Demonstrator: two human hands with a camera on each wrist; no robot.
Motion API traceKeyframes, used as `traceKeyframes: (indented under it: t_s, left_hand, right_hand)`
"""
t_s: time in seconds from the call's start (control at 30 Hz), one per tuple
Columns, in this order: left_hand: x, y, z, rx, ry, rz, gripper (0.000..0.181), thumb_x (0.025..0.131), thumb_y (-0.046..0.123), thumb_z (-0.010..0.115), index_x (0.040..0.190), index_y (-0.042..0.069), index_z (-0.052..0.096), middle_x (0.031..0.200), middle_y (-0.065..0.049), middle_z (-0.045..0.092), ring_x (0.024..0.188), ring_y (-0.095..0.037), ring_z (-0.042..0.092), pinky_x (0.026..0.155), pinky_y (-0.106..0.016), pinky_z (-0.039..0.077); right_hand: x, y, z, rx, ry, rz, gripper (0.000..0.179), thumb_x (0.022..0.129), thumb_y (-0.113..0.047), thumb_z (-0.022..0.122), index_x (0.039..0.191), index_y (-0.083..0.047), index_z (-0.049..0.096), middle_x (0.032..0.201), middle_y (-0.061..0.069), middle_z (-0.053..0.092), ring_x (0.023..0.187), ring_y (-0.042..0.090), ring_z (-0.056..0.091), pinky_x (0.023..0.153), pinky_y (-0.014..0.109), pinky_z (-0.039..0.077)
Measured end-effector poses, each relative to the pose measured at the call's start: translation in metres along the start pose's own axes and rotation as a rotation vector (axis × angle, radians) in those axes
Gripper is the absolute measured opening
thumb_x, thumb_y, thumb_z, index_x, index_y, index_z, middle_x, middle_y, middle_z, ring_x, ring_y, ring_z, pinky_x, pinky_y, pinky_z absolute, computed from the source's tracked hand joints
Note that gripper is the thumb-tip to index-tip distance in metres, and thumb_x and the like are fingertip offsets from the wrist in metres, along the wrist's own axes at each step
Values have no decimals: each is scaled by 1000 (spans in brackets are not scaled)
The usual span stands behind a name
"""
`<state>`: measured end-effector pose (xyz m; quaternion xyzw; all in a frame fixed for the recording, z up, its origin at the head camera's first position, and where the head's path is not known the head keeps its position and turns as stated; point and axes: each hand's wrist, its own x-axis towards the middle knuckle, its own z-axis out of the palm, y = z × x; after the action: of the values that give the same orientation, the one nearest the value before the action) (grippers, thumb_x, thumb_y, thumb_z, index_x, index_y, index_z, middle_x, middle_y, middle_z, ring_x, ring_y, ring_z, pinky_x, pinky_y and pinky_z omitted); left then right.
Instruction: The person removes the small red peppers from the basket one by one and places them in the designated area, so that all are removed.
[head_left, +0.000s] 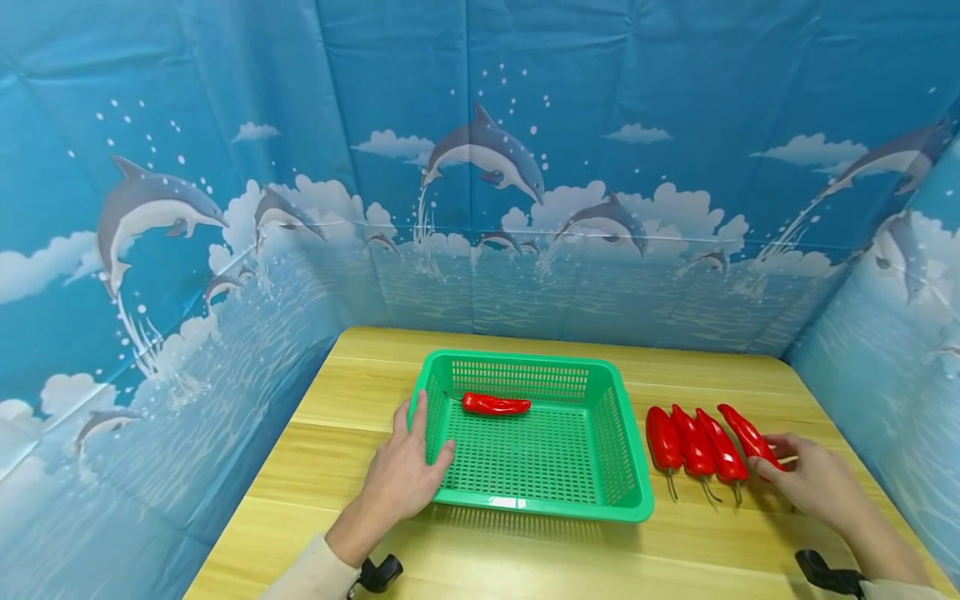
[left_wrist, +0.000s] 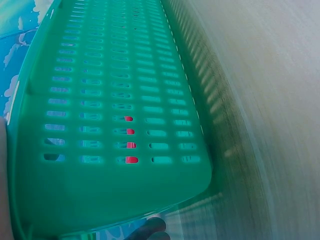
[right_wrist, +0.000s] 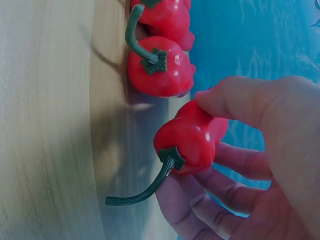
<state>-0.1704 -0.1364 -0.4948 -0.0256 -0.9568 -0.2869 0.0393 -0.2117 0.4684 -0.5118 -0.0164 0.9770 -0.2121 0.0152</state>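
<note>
My left hand (head_left: 407, 468) holds the left side of a green plastic basket (head_left: 577, 508), thumb over the rim and fingers along the outside. One red chili pepper (head_left: 497, 405) lies crosswise inside, toward the back left; bits of red show through the slots in the left wrist view. On the right, my right hand (head_left: 816, 482) pinches another red pepper (right_wrist: 187, 145) between thumb and fingers, its green stem pointing down toward the table's front. Three more red peppers (head_left: 694, 446) lie side by side left of that hand, stems toward me.
The wooden table (head_left: 330, 442) carries the basket at its middle and the peppers at its right. A blue curtain (head_left: 525, 292) printed with dolphins hangs behind the table and along both sides.
</note>
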Motion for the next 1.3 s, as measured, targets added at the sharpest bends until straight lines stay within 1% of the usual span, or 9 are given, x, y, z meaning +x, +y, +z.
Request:
traceKeyframes:
  t_s: [0.1,0.2,0.37,0.53,0.6,0.77,0.93,1.13,1.3]
  left_hand:
    - [0,0,0,4,-1,1,100,115,49,66,189,12,11,192,-24,23,49,-21,51,50,-35,44]
    - [0,0,0,2,6,12,99,114,47,67,189,11,12,191,-25,24,49,-20,51,50,-35,44]
    - [0,0,0,4,6,12,99,114,47,67,189,11,13,191,-26,24,49,-20,51,50,-35,45]
    - [0,0,-1,4,0,7,100,114,47,67,189,11,12,191,-26,24,50,-20,52,50,-35,45]
    - [0,0,-1,6,-2,7,100,114,46,67,189,11,12,191,-26,24,50,-20,52,51,-35,45]
    - [0,0,-1,8,2,7,100,114,47,67,189,12,12,191,-25,24,49,-20,51,50,-35,45]
    - [1,1,-1,7,7,12,100,114,47,67,189,12,12,191,-25,24,49,-20,51,49,-35,44]
    - [1,0,-1,3,-2,4,99,114,47,67,189,12,12,191,-25,23,51,-20,52,51,-35,45]
    - [3,0,0,-2,-8,-1,99,114,48,66,189,12,12,192,-24,23,51,-21,53,51,-36,45]
  right_hand:
    - [1,3,1,-11,-7,7,68,113,-33,78,143,25,60,128,44,75,102,50,82,72,46,66]
    - [1,5,2,-22,-23,20,70,113,-36,77,143,26,60,124,43,77,101,50,81,73,48,65]
    - [1,8,4,-41,-33,28,71,114,-39,76,142,25,61,117,40,79,102,51,80,75,55,65]
    - [0,9,5,-39,-55,42,76,115,-42,75,144,25,59,119,40,79,106,54,79,83,64,65]
    - [-1,10,6,-39,-64,40,77,115,-43,74,145,26,58,119,40,79,107,54,79,85,66,65]
    - [-1,11,5,-35,-75,28,78,117,-45,71,146,26,56,119,37,80,109,54,80,88,68,65]
    - [-2,12,4,-19,-88,32,78,118,-45,69,148,26,55,122,38,79,110,55,80,88,67,66]
    - [-4,12,4,-17,-95,29,75,119,-40,69,147,27,55,123,40,79,108,54,81,90,68,66]
    - [-4,12,5,-24,-71,5,68,119,-34,69,145,28,57,126,46,75,102,52,82,87,67,67]
